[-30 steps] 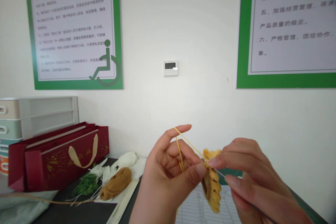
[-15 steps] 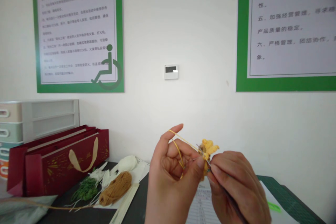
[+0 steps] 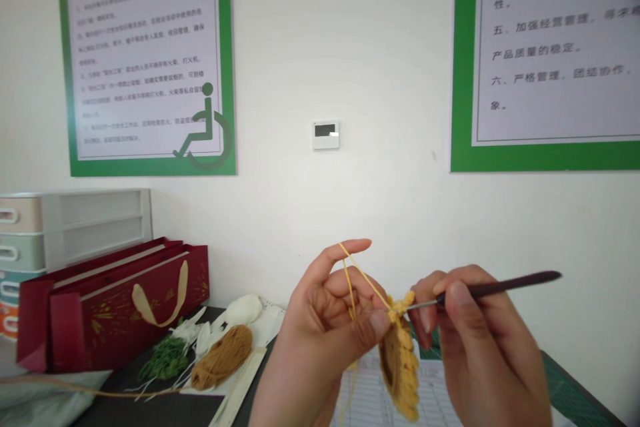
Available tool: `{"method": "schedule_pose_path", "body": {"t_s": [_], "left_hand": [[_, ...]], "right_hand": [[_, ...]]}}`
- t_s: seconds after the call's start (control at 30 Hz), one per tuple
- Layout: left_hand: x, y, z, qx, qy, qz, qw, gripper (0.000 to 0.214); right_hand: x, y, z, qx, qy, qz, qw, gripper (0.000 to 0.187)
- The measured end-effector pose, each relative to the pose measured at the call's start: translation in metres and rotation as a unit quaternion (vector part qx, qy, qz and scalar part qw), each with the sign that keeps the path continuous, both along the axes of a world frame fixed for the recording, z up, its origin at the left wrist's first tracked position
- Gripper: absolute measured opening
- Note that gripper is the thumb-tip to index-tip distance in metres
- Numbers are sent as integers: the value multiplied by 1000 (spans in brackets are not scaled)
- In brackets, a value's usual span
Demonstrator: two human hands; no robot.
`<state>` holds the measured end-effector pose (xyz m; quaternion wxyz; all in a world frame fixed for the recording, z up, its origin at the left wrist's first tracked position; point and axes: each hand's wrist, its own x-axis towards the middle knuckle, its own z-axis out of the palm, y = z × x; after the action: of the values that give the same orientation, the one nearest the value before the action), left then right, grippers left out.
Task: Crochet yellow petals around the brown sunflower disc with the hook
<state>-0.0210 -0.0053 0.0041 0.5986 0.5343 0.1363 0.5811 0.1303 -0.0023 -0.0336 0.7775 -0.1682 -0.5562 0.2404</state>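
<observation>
My left hand (image 3: 320, 333) pinches the upper edge of a yellow crochet piece (image 3: 400, 367) between thumb and fingers. A strand of yellow yarn (image 3: 364, 271) runs over its raised index finger down to the piece. The piece hangs below the fingertips, with a brownish inner face and a bumpy yellow rim. My right hand (image 3: 485, 340) grips a crochet hook (image 3: 493, 288) with a dark handle and a thin metal shaft. The hook's tip meets the top of the piece and is hidden in the stitches.
At left on the dark table lie a brown yarn skein (image 3: 223, 357), green yarn (image 3: 165, 357) and white yarn (image 3: 243, 310). Behind them stand dark red gift bags (image 3: 125, 307) and a drawer unit (image 3: 100, 220). A printed sheet (image 3: 435, 387) and a green cutting mat (image 3: 575, 380) lie beneath my hands.
My right hand has moved right and turned, so the hook now lies nearly level rather than pointing down. The crochet piece has swung to hang lower, showing its rim.
</observation>
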Motion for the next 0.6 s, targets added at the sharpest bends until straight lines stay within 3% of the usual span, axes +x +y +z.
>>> {"method": "schedule_pose_path", "body": {"t_s": [0.17,0.33,0.6], "left_hand": [[3,2,-3,26,-1,44,999,51],[7,0,-4,53,3,109,993,49],[6,-1,-3,45,4,153,987,51]], "right_hand": [[-4,8,6,-27,35,90,995,30],[-5,16,-2,-60,27,130,989,24],[-5,15,-5,-54,4,181,982,20]]}}
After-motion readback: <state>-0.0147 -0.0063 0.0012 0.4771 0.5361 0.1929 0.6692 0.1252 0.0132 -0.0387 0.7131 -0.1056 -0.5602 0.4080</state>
